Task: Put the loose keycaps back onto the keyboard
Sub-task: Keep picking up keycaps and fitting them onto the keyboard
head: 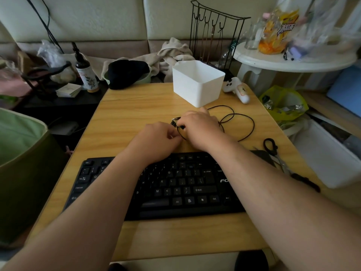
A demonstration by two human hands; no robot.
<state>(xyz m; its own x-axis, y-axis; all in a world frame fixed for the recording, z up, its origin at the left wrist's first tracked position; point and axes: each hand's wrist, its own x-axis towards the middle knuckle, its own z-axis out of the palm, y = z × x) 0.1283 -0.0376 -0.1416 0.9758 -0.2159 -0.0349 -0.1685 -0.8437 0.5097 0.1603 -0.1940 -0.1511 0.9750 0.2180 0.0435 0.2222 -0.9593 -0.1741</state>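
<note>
A black keyboard [175, 184] lies on the wooden table [136, 106], partly under my forearms. Its thin black cable [242, 122] loops over the table behind it. My left hand [156, 141] is curled just beyond the keyboard's top edge and pinches the cable near its plug end. My right hand [199, 128] is curled over the same stretch of cable, with the USB plug [174, 122] sticking out at its fingertips. No loose keycap is visible; the hands hide the spot between them.
A white plastic bin [197, 83] stands at the back of the table, a white game controller [237, 89] to its right. Scissors [273, 151] lie at the right edge. A green fabric basket [21, 169] stands left of the table, a round white side table [293, 59] at the back right.
</note>
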